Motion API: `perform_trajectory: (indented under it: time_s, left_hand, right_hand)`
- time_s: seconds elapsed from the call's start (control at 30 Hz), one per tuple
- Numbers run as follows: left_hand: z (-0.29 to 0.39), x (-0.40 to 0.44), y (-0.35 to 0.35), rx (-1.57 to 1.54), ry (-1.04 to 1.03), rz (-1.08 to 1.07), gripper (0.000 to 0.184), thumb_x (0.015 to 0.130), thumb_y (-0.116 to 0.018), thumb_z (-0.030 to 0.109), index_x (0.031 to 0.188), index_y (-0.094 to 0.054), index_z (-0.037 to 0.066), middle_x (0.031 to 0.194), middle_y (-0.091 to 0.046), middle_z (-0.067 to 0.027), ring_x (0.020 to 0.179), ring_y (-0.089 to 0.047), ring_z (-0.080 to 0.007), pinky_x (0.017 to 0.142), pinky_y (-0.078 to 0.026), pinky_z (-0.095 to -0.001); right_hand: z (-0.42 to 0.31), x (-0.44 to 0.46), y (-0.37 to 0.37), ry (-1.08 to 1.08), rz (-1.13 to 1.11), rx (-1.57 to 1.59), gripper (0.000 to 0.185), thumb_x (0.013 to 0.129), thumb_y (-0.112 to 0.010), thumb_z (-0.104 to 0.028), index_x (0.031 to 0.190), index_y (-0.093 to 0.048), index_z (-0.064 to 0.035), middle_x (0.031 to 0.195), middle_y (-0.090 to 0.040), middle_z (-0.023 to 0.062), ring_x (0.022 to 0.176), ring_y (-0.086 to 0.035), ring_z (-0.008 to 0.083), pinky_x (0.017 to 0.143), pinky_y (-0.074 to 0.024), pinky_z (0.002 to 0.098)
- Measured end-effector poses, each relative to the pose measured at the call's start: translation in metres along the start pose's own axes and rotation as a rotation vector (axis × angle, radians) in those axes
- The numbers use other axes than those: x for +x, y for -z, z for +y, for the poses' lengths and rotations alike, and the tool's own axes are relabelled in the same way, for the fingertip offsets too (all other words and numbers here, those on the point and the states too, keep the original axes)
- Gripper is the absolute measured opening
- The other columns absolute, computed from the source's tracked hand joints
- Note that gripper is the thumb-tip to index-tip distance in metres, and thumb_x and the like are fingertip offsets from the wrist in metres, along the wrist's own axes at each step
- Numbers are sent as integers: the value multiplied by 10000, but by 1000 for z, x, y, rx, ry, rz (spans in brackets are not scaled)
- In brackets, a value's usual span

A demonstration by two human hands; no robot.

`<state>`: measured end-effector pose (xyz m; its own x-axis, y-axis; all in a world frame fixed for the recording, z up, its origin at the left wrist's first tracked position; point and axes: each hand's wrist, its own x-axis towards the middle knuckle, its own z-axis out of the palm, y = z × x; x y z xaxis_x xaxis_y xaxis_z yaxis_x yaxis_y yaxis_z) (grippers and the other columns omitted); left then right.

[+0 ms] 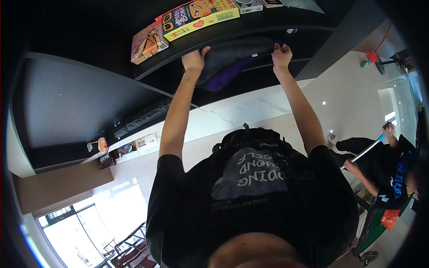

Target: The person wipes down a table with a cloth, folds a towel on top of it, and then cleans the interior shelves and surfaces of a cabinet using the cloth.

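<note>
Cloth (232, 50), dark with purple along its lower edge and at its right corner, small white tag (254, 55) on it, held up between both hands in front of black shelving. Left hand (194, 60) grips the cloth's left side, fingers curled, thumb raised near the edge, fingertips partly hidden. Right hand (281, 56) pinches the purple right corner between thumb and fingers. Both arms reach out, black shirt (277, 196) with pale print below. Shelf (154, 63) just beyond the cloth bears a yellow box (201, 22) with cartoon print, a smaller purple and orange box (149, 43) beside it, and a black and white patterned box (249, 6). Off to the right, another person (393, 169) in dark clothes, both hands on a pole (367, 149) with a blue section. Window (71, 232) at lower left, bright
</note>
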<state>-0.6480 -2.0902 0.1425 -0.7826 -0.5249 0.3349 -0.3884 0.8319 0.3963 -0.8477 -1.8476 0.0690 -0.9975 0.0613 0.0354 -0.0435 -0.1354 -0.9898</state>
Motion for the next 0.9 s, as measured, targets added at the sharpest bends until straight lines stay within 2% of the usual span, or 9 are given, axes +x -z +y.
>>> perform_trajectory:
  time_s: [0.03,0.07,0.13,0.2,0.33,0.43,0.57,0.83,0.9]
  left_hand:
    - [6,-1,-11,151,-43,124,322,933,-641,340,1051,-685,44,936,-695,-182,861,-667,-392,746,-527,-485]
    - [12,1,-23,300,-88,250,313,942,-614,294,1118,-666,41,1029,-682,-197,953,-652,-409,795,-525,-504]
    - [39,-19,-24,176,13,86,411,941,-579,278,1269,-592,29,1243,-600,-229,1163,-554,-437,929,-464,-559]
    - [43,-49,-48,147,-84,170,515,982,-494,375,1363,-552,33,1408,-513,-245,1323,-448,-436,1069,-351,-561]
    - [40,-70,-74,335,37,63,640,1008,-385,483,1491,-425,64,1549,-365,-233,1449,-297,-429,1179,-180,-568]
    - [30,-50,-65,258,78,-97,677,1011,-324,570,1553,-333,165,1602,-291,-176,1499,-205,-385,1212,-109,-547]
    - [-4,-35,-44,283,149,-251,700,1002,-311,615,1562,-313,195,1594,-314,-168,1505,-209,-347,1220,-110,-513]
    - [-35,-68,-23,338,147,-127,669,999,-374,580,1545,-359,194,1574,-343,-192,1481,-261,-376,1204,-137,-541]
    - [-32,-83,-24,274,71,51,640,984,-455,517,1470,-477,102,1524,-407,-230,1431,-319,-449,1172,-184,-590]
  right_hand:
    - [-6,-9,-1,1,-3,-2,210,923,-635,-75,1083,-610,59,874,-640,75,784,-627,162,678,-519,325]
    - [-8,-23,-1,250,135,-280,257,892,-637,-72,1117,-614,50,953,-646,121,891,-624,236,779,-500,379]
    - [-24,-38,-2,506,274,-558,312,860,-639,-70,1152,-617,40,1032,-651,168,998,-622,310,879,-480,434]
    - [-38,-46,-1,914,-63,-554,412,800,-639,-66,1208,-620,-14,1207,-605,218,1151,-539,411,998,-405,500]
    - [-21,-41,-42,758,-568,-959,500,970,-525,-346,1368,-550,-45,1453,-475,224,1388,-383,406,1169,-257,502]
    - [-11,-50,-71,756,-594,-1377,652,1017,-352,-505,1445,-467,-27,1505,-411,249,1448,-305,411,1209,-159,517]
    - [-1,-70,-107,671,-606,-1404,717,1025,-273,-533,1466,-414,15,1509,-362,307,1458,-252,453,1207,-46,564]
    - [-10,-118,-119,696,-659,-1364,818,988,-331,-609,1466,-384,53,1517,-351,301,1457,-248,442,1204,-71,574]
    - [-7,-124,-110,785,-604,-1217,807,969,-398,-612,1464,-406,24,1509,-384,270,1452,-286,398,1211,-116,531]
